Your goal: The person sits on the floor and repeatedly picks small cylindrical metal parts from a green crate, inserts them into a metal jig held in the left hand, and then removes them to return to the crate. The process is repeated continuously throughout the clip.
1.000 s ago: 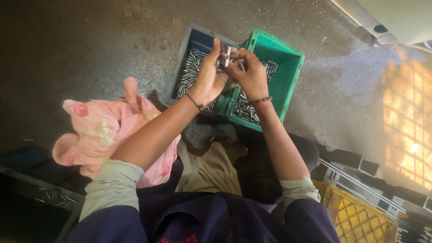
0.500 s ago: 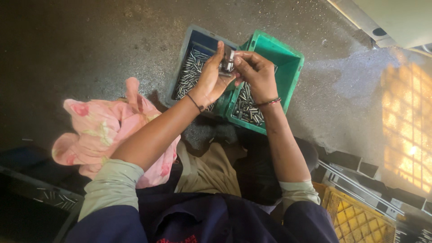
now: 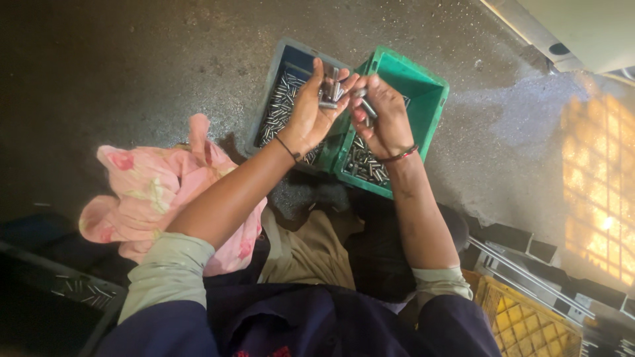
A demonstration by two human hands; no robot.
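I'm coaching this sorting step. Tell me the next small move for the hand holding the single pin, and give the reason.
Probably lower the right hand and drop its metal pin into the green bin right beneath it. That pin is pinched apart from the bunch of pins cupped in the left hand, and the green bin already holds loose pins, as does the blue-grey bin beside it.

We see a dim, warm-toned scene, with the concrete floor (image 3: pixel 132 73) falling into deep shadow toward the left and upper left. Strong sunlight comes in from the right, where a grid-patterned patch of light (image 3: pixel 598 192) glares and blows out to pale orange. The lower left corner is almost black. Detail is soft and slightly grainy throughout, and the bottom edge looks blurred.
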